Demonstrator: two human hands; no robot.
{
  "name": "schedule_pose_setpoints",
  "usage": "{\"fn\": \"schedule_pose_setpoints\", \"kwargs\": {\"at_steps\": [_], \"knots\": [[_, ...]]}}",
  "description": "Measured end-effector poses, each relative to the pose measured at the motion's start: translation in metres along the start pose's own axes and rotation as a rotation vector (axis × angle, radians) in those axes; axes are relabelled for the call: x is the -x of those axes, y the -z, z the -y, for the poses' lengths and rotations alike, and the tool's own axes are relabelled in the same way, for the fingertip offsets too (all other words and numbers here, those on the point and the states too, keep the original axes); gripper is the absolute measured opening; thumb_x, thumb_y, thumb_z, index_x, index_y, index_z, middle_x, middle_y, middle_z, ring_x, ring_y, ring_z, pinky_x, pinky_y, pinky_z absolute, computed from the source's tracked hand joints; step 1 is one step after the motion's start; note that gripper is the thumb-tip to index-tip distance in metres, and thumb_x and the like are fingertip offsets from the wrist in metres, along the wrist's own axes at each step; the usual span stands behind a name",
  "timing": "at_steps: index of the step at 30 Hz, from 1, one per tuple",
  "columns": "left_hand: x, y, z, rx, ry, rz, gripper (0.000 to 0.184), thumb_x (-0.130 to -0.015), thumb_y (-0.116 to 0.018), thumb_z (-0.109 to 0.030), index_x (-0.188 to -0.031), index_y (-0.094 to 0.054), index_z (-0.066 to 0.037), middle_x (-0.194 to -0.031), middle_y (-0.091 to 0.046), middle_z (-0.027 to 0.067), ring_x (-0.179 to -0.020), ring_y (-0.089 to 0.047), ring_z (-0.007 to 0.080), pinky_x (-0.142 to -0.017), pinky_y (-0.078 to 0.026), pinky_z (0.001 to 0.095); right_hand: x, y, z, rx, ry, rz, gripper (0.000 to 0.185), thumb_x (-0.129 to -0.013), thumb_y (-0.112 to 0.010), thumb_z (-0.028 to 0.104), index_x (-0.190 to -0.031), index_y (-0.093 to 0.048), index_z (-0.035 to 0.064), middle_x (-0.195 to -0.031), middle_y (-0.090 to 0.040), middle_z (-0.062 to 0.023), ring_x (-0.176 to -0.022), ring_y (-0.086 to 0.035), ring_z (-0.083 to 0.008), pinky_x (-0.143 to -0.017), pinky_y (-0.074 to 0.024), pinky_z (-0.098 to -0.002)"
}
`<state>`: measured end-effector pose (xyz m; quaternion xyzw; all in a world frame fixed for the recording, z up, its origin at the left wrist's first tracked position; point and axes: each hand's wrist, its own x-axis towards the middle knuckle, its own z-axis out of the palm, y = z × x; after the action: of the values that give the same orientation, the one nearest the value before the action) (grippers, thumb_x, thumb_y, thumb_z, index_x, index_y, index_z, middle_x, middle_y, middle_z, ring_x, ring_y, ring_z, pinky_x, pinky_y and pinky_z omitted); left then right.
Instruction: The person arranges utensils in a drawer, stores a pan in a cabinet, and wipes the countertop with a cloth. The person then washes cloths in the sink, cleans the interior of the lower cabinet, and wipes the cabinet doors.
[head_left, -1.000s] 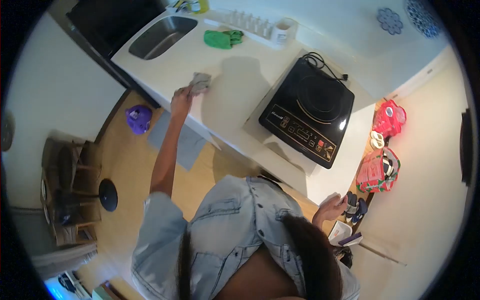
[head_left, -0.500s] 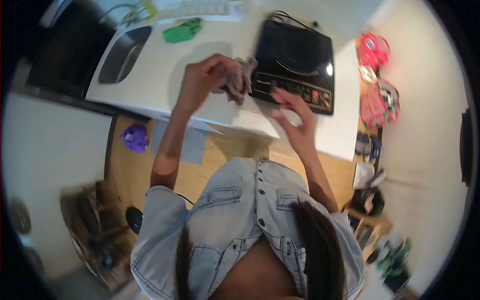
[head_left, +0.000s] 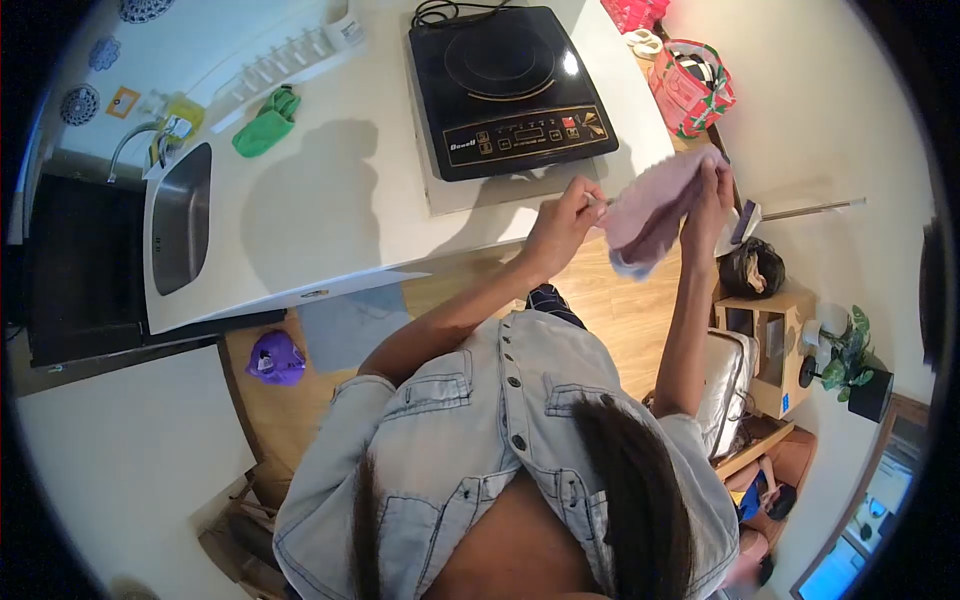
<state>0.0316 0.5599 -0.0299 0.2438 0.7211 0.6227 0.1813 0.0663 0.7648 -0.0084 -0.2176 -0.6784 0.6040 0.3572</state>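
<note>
A pinkish-grey cloth [head_left: 652, 212] hangs stretched between my two hands, just past the counter's front edge. My left hand [head_left: 562, 228] pinches its left corner, close to the front of the black induction cooker [head_left: 505, 100]. The other end is gripped by my right hand [head_left: 706, 208], with fingers closed on the upper edge. The cooker lies flat on the white counter [head_left: 400, 235], its control panel facing me. Neither hand touches it.
A green cloth [head_left: 266, 122] lies toward the back left, near the steel sink [head_left: 183, 225] and a yellow soap bottle [head_left: 183, 118]. Red patterned bags [head_left: 690, 95] stand right of the counter. On the floor is a purple bag [head_left: 276, 358]. A seated person [head_left: 765, 495] shows at lower right.
The cloth has gone from crumpled in my left hand over the counter to spread between both hands, farther right. My right hand has taken hold of it. The view has turned.
</note>
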Motion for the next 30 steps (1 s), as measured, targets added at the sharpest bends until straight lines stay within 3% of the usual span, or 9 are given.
{"fn": "schedule_pose_setpoints", "kwargs": {"at_steps": [2,4,6,8,13,22,25,28,30], "knots": [[0.004,0.002,-0.003,0.038,0.019,-0.049,0.027,-0.085,-0.053,-0.015,-0.108,-0.041,-0.005,-0.095,-0.061,0.0125,-0.074,-0.058,0.0211,-0.066,-0.047,0.0322,-0.027,0.005,-0.032,0.323,0.031,0.063,0.039,-0.088,-0.048,0.03,-0.113,-0.047,0.0002,-0.104,-0.054,-0.014,-0.093,-0.052,-0.0235,-0.08,-0.0416,-0.0357],[0.001,0.02,0.005,0.148,-0.041,-0.174,0.033,-0.085,-0.055,-0.017,-0.113,-0.041,-0.006,-0.106,-0.057,0.0126,-0.082,-0.059,0.0219,-0.072,-0.047,0.0316,-0.029,0.009,-0.102,0.915,0.547,-0.15,0.049,-0.087,-0.049,0.031,-0.126,-0.038,0.004,-0.116,-0.048,-0.0212,-0.103,-0.046,-0.0362,-0.088,-0.0364,-0.0409],[-0.002,0.06,0.001,0.019,-0.003,-0.372,0.04,-0.084,-0.055,-0.019,-0.12,-0.041,-0.007,-0.112,-0.054,0.0109,-0.094,-0.056,0.0204,-0.078,-0.045,0.0306,-0.008,0.001,-0.142,0.994,0.425,0.246,0.056,-0.088,-0.044,0.036,-0.133,-0.028,0.0071,-0.131,-0.034,-0.0228,-0.115,-0.036,-0.043,-0.096,-0.0272,-0.0468],[-0.009,0.095,0.027,-0.182,-0.024,-0.635,0.044,-0.083,-0.057,-0.023,-0.121,-0.041,-0.008,-0.113,-0.054,0.0094,-0.099,-0.053,0.0202,-0.083,-0.043,0.0339,0.004,-0.028,-0.1,1.425,0.415,0.362,0.058,-0.088,-0.038,0.041,-0.134,-0.028,0.0067,-0.138,-0.026,-0.0187,-0.122,-0.028,-0.0409,-0.099,-0.0215,-0.0513],[-0.024,0.139,0.06,-0.564,0.09,-0.894,0.049,-0.082,-0.058,-0.032,-0.12,-0.042,-0.006,-0.123,-0.045,0.0118,-0.112,-0.043,0.0264,-0.094,-0.031,0.0413,-0.11,-0.073,-0.146,1.264,0.49,0.421,0.06,-0.089,-0.034,0.043,-0.134,-0.027,0.0045,-0.141,-0.02,-0.0154,-0.126,-0.023,-0.0397,-0.1,-0.0175,-0.0542],[-0.048,0.108,0.08,-0.365,0.349,-0.932,0.051,-0.085,-0.052,-0.037,-0.124,-0.042,-0.005,-0.123,-0.044,0.0145,-0.115,-0.039,0.0291,-0.097,-0.028,0.0393,-0.332,-0.263,-0.206,1.176,0.665,0.289,0.063,-0.088,-0.032,0.044,-0.127,-0.032,-0.0054,-0.137,-0.025,-0.0213,-0.125,-0.021,-0.044,-0.098,-0.0225,-0.0541],[-0.049,0.106,0.086,-0.345,0.337,-0.961,0.051,-0.084,-0.054,-0.034,-0.125,-0.042,-0.007,-0.123,-0.044,0.0144,-0.114,-0.04,0.0286,-0.097,-0.029,0.0384,-0.343,-0.315,-0.206,1.3,0.525,0.269,0.057,-0.088,-0.035,0.04,-0.127,-0.035,-0.0012,-0.137,-0.026,-0.0207,-0.126,-0.024,-0.0403,-0.097,-0.0249,-0.0522],[-0.051,0.109,0.087,-0.361,0.303,-0.96,0.051,-0.083,-0.057,-0.031,-0.126,-0.042,-0.007,-0.124,-0.044,0.013,-0.113,-0.041,0.0274,-0.097,-0.03,0.0374,-0.338,-0.298,-0.212,1.133,0.71,0.859,0.05,-0.087,-0.037,0.032,-0.129,-0.035,0.0057,-0.136,-0.029,-0.0189,-0.126,-0.026,-0.0349,-0.098,-0.0252,-0.0504],[-0.053,0.113,0.093,-0.291,0.232,-1.003,0.051,-0.083,-0.057,-0.03,-0.126,-0.042,-0.008,-0.124,-0.044,0.0118,-0.112,-0.041,0.0265,-0.096,-0.03,0.0369,-0.305,-0.261,-0.215,0.925,1.187,0.794,0.047,-0.086,-0.037,0.025,-0.131,-0.033,0.012,-0.137,-0.029,-0.0149,-0.126,-0.027,-0.031,-0.099,-0.0253,-0.0488]]}}
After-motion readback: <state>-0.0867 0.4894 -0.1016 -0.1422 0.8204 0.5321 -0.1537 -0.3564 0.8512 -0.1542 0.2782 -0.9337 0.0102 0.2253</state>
